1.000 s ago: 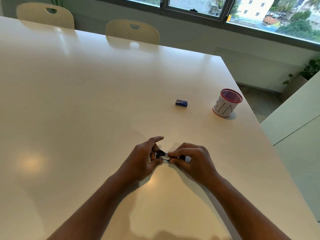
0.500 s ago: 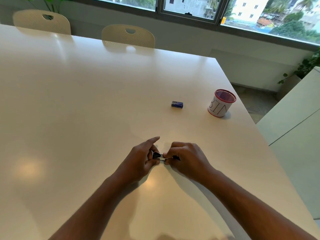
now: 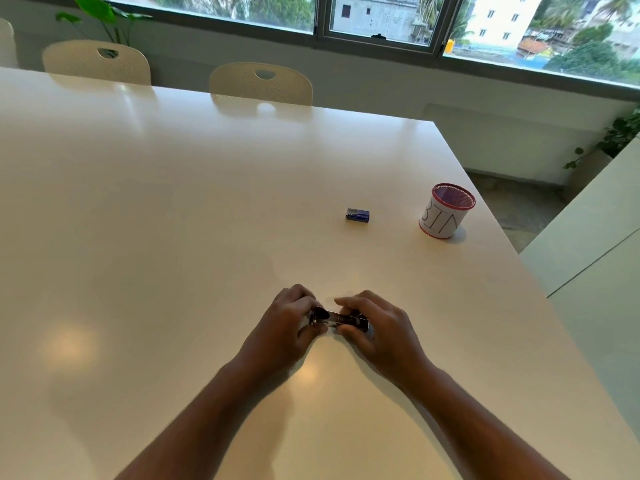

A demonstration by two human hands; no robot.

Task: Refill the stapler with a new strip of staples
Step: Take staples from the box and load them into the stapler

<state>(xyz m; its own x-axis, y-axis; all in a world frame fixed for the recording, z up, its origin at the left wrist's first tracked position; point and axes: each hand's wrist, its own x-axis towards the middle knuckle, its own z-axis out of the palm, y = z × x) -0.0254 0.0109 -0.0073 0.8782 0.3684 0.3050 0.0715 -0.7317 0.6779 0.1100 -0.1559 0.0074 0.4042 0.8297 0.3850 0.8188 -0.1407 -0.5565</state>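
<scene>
A small black and silver stapler (image 3: 337, 319) lies low over the white table (image 3: 173, 220), held between both hands. My left hand (image 3: 285, 323) grips its left, black end with curled fingers. My right hand (image 3: 375, 327) grips its right end, thumb under and fingers over the metal top. Most of the stapler body is hidden by the fingers. A small blue staple box (image 3: 357, 215) lies farther back on the table, apart from both hands.
A white cup with a red mesh rim and the letters BIN (image 3: 446, 216) stands near the table's right edge. Two cream chairs (image 3: 261, 83) are tucked in at the far side. A pale counter (image 3: 595, 244) runs along the right.
My left index finger, stretched out before, has curled down onto the stapler. Both hands stay in the same spot on the table. The camera has tilted up slightly.
</scene>
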